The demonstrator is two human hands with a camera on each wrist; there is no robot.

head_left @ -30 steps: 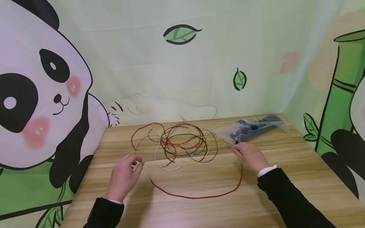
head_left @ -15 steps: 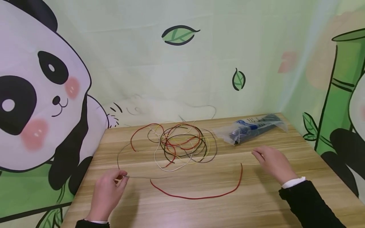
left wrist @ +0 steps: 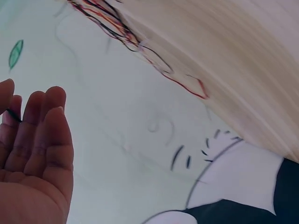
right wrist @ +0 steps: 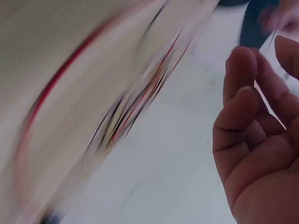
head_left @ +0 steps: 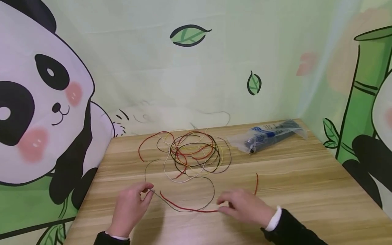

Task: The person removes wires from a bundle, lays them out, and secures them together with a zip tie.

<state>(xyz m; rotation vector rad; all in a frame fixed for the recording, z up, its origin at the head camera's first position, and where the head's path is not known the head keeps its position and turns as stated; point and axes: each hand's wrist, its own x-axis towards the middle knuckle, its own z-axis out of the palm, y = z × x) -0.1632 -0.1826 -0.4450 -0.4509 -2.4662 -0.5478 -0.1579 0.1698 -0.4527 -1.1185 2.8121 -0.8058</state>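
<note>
My left hand (head_left: pixel 128 207) pinches a thin grey wire (head_left: pixel 213 190) between thumb and forefinger at the front left of the table. From there the wire curves across a short red wire (head_left: pixel 183 208) and loops back toward a tangle of wires (head_left: pixel 175 153). Above the right part of the red wire is my right hand (head_left: pixel 245 207), hiding a stretch of it. In the right wrist view, that hand's thumb and fingers stand apart with nothing between them. A dark bit of wire (left wrist: pixel 14 115) shows at the left fingertips in the left wrist view.
The tangle, of red, black, yellow, white and grey wires, lies mid-table toward the back. Behind and to its right is a clear plastic bag (head_left: pixel 269 134) with dark and blue contents. A printed panda backdrop (head_left: pixel 137 68) stands along the wooden table's (head_left: pixel 306 190) far edge.
The grey wire was stretched between both hands; the right hand let go, moved right, then came left and down over the red wire. The left hand went down-left, then back right.
</note>
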